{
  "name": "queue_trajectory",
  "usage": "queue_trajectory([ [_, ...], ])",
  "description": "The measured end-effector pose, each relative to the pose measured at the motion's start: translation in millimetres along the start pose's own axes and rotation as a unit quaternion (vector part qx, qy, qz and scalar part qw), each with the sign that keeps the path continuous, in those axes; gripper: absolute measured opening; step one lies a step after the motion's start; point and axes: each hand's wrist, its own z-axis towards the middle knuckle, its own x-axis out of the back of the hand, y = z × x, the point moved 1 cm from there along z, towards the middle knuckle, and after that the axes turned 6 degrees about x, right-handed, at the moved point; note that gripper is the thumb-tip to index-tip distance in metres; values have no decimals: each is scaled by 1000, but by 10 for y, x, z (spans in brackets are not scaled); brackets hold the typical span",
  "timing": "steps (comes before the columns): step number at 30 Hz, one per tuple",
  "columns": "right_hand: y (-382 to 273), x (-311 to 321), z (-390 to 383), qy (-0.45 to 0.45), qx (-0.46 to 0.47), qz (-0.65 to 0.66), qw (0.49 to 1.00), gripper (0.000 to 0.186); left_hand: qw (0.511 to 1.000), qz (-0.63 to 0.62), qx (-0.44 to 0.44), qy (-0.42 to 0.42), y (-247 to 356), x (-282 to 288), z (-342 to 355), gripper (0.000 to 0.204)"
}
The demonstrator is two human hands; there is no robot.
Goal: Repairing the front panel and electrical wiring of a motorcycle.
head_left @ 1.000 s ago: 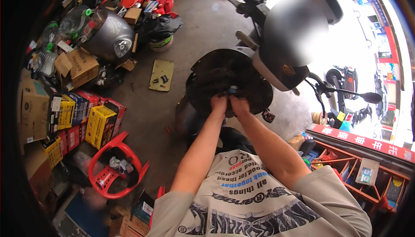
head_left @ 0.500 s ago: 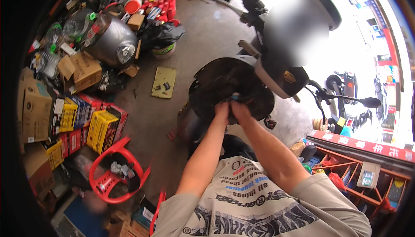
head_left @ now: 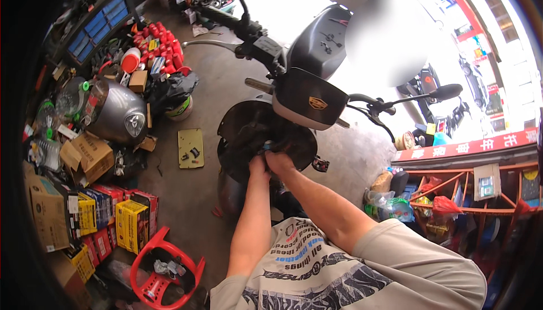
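Observation:
Both of my arms reach forward into the dark, rounded front shell [head_left: 237,126] of a scooter. Inside its hollow, my left hand [head_left: 257,164] and my right hand [head_left: 279,163] are close together, nearly touching. Their fingers look closed around a small spot where a bit of a blue part [head_left: 267,146] shows at the tips. What exactly each hand grips is too small and shadowed to make out. Just beyond the shell is the handlebar cover [head_left: 311,99], black with a light lower edge. A small connector with wires [head_left: 320,164] hangs at the shell's right side.
On the floor to the left lies a yellowish tray [head_left: 190,140] with small dark parts. Beyond it are a silver-grey fairing [head_left: 119,112], cardboard boxes [head_left: 87,154] and yellow battery boxes [head_left: 132,226]. A red plastic chair [head_left: 153,287] stands nearby. Orange shelving [head_left: 464,197] is at right.
My view has swung, so the scooter sits further left and lower, and more of its seat shows. Both hands stay together inside the front shell.

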Motion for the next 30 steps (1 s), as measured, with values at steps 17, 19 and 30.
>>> queue_trajectory([
  [17,106,128,29,9,-26,-32,999,63,958,140,-234,-88,-61,-254,-317,17],
  [19,96,108,-157,-7,-23,-43,999,63,985,112,-130,-9,50,-197,-218,13],
  [30,491,370,-693,47,208,-21,977,33,1000,23,-10,17,210,-321,-413,10],
])
